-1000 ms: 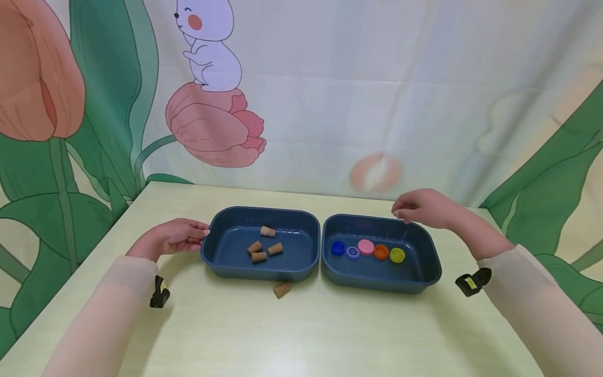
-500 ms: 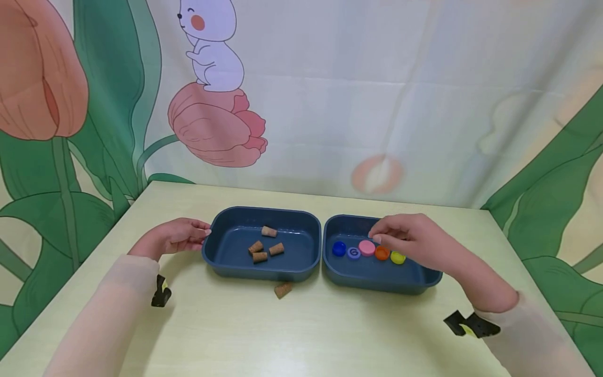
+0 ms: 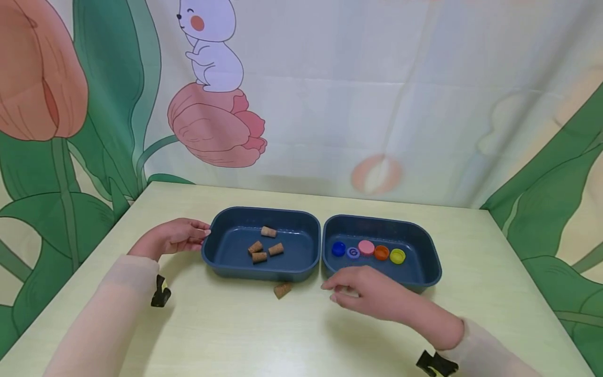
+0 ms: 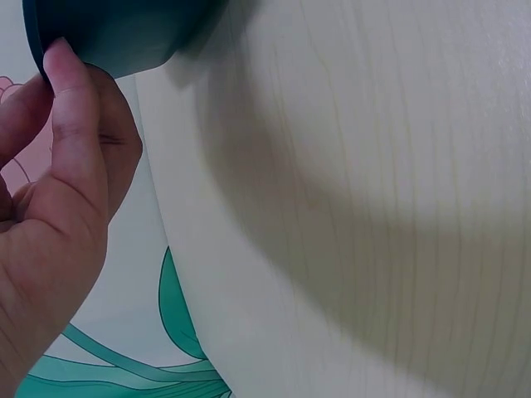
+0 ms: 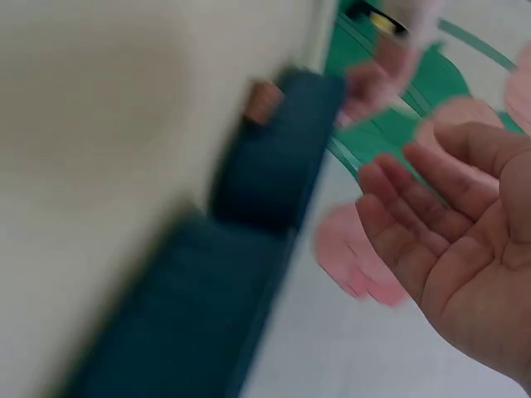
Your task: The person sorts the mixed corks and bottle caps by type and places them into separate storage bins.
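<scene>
My left hand (image 3: 176,236) pinches the left rim of a dark blue tray (image 3: 264,274); in the left wrist view a fingertip presses the tray's wall (image 4: 124,37). Several corks (image 3: 276,249) lie inside that tray. One more cork (image 3: 282,289) rests on the table just in front of it. My right hand (image 3: 377,296), holding nothing, hovers at the front edge of a second blue tray (image 3: 426,246), its relaxed fingers pointing left toward the loose cork. The right wrist view shows its bare palm (image 5: 465,240).
The right tray holds a row of bottle caps: blue (image 3: 338,248), lilac with a letter G (image 3: 353,252), pink (image 3: 366,247), orange (image 3: 381,253) and yellow (image 3: 398,256). Both trays stand side by side on a pale wooden table (image 3: 226,335). A printed curtain (image 3: 311,120) hangs behind.
My right hand has come from the far rim of the right tray, across the caps, to its near side. The left hand, trays, corks and caps have stayed in place.
</scene>
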{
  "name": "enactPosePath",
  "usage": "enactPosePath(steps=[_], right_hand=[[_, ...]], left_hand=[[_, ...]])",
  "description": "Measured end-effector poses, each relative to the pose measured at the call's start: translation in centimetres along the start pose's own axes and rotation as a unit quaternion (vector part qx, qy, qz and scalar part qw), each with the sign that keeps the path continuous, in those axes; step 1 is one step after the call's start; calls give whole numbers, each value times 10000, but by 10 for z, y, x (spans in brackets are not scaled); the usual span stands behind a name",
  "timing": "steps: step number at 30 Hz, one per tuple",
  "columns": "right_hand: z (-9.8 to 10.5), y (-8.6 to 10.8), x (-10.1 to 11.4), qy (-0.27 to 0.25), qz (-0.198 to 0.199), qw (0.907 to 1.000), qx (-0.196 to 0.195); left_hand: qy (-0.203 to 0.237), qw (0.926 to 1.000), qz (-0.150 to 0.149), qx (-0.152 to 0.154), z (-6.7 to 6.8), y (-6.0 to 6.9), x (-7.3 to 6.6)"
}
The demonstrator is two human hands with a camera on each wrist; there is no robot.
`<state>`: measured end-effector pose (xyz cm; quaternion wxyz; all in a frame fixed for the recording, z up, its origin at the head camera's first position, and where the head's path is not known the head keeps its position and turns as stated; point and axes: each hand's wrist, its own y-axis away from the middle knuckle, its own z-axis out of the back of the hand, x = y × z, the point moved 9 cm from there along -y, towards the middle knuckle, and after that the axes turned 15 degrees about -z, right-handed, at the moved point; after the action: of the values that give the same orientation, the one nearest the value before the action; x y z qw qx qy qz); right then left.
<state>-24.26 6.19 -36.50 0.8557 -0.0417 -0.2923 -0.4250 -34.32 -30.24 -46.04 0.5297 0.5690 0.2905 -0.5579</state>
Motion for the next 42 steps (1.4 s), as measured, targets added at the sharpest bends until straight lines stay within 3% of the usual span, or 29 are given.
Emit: enactPosePath(steps=[6,13,19,28,34,42], right_hand=[[-43,-24,-8,357,-197,9991,150],[-67,-50,-8,512,-275,9983,61],[-77,-66,0,896,-250,9956,-115],[-80,-77,13,1341,-562,9884,-438],[-83,-85,18,1948,-677,9755,-762],[-90,-89,20,2419,-717,9636,-885]], left_hand=[[-19,10000,11,16,0,0,0],[-17,10000,-11,45,-1,0,1],[4,10000,0,59,-2,0,0],[-7,10000,11,33,0,0,0],[23,10000,0,36,-1,0,1],[73,10000,6,9,0,0,1]])
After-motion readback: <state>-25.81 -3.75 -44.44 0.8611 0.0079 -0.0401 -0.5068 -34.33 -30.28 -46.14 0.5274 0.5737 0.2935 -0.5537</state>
